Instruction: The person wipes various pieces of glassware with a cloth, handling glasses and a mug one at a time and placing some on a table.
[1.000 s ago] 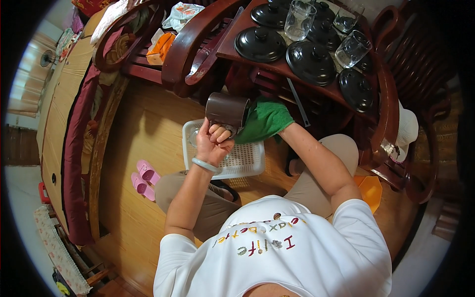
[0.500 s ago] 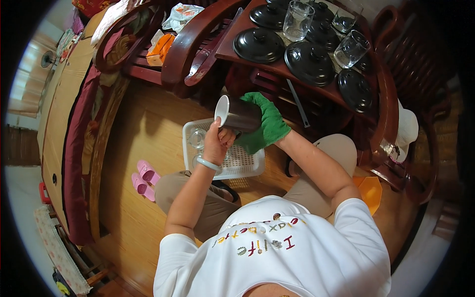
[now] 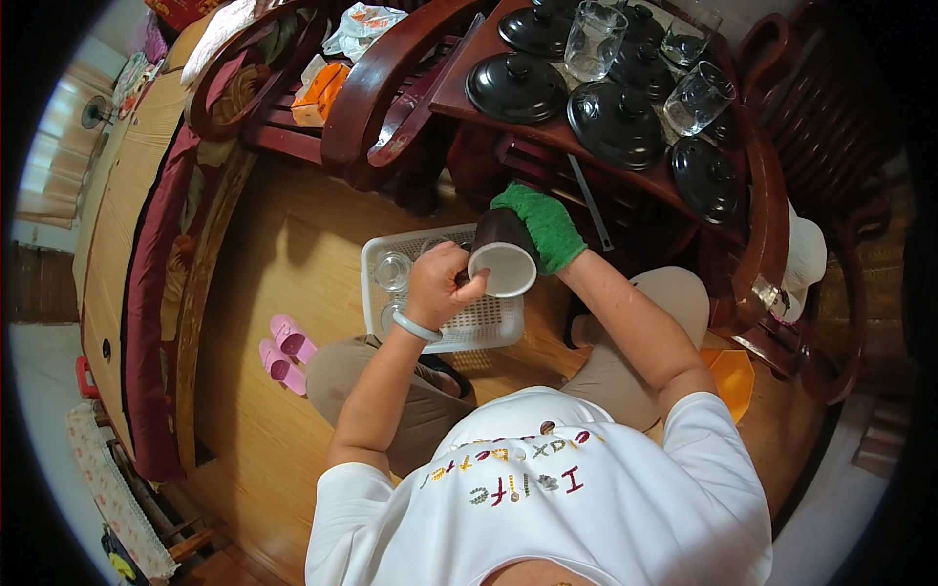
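Observation:
A tall mug (image 3: 504, 268), dark brown outside and white inside, is tipped with its mouth facing me above a white plastic basket (image 3: 368, 283). My left hand (image 3: 440, 286) is closed on its left side, the thumb at the rim; whether it has a handle there is hidden. A green cloth (image 3: 540, 217) covers my right hand (image 3: 559, 246), which presses it around the mug's dark right side. The fingers under the cloth are hidden. Inside the basket, a clear glass (image 3: 393, 271) lies near the left wall, with other glassware partly behind my left hand.
A dark wooden table (image 3: 451, 96) ahead bears several black lids (image 3: 614, 122) and clear glasses (image 3: 700, 98). A long grey strip (image 3: 589, 200) juts from below its edge. Pink slippers (image 3: 283, 352) lie on the floor at left; an orange container (image 3: 731, 383) stands by my right knee.
The mug has turned, its mouth swinging from facing left to facing me, and has shifted right. My left hand has moved slightly right with it; the green cloth now covers its right side.

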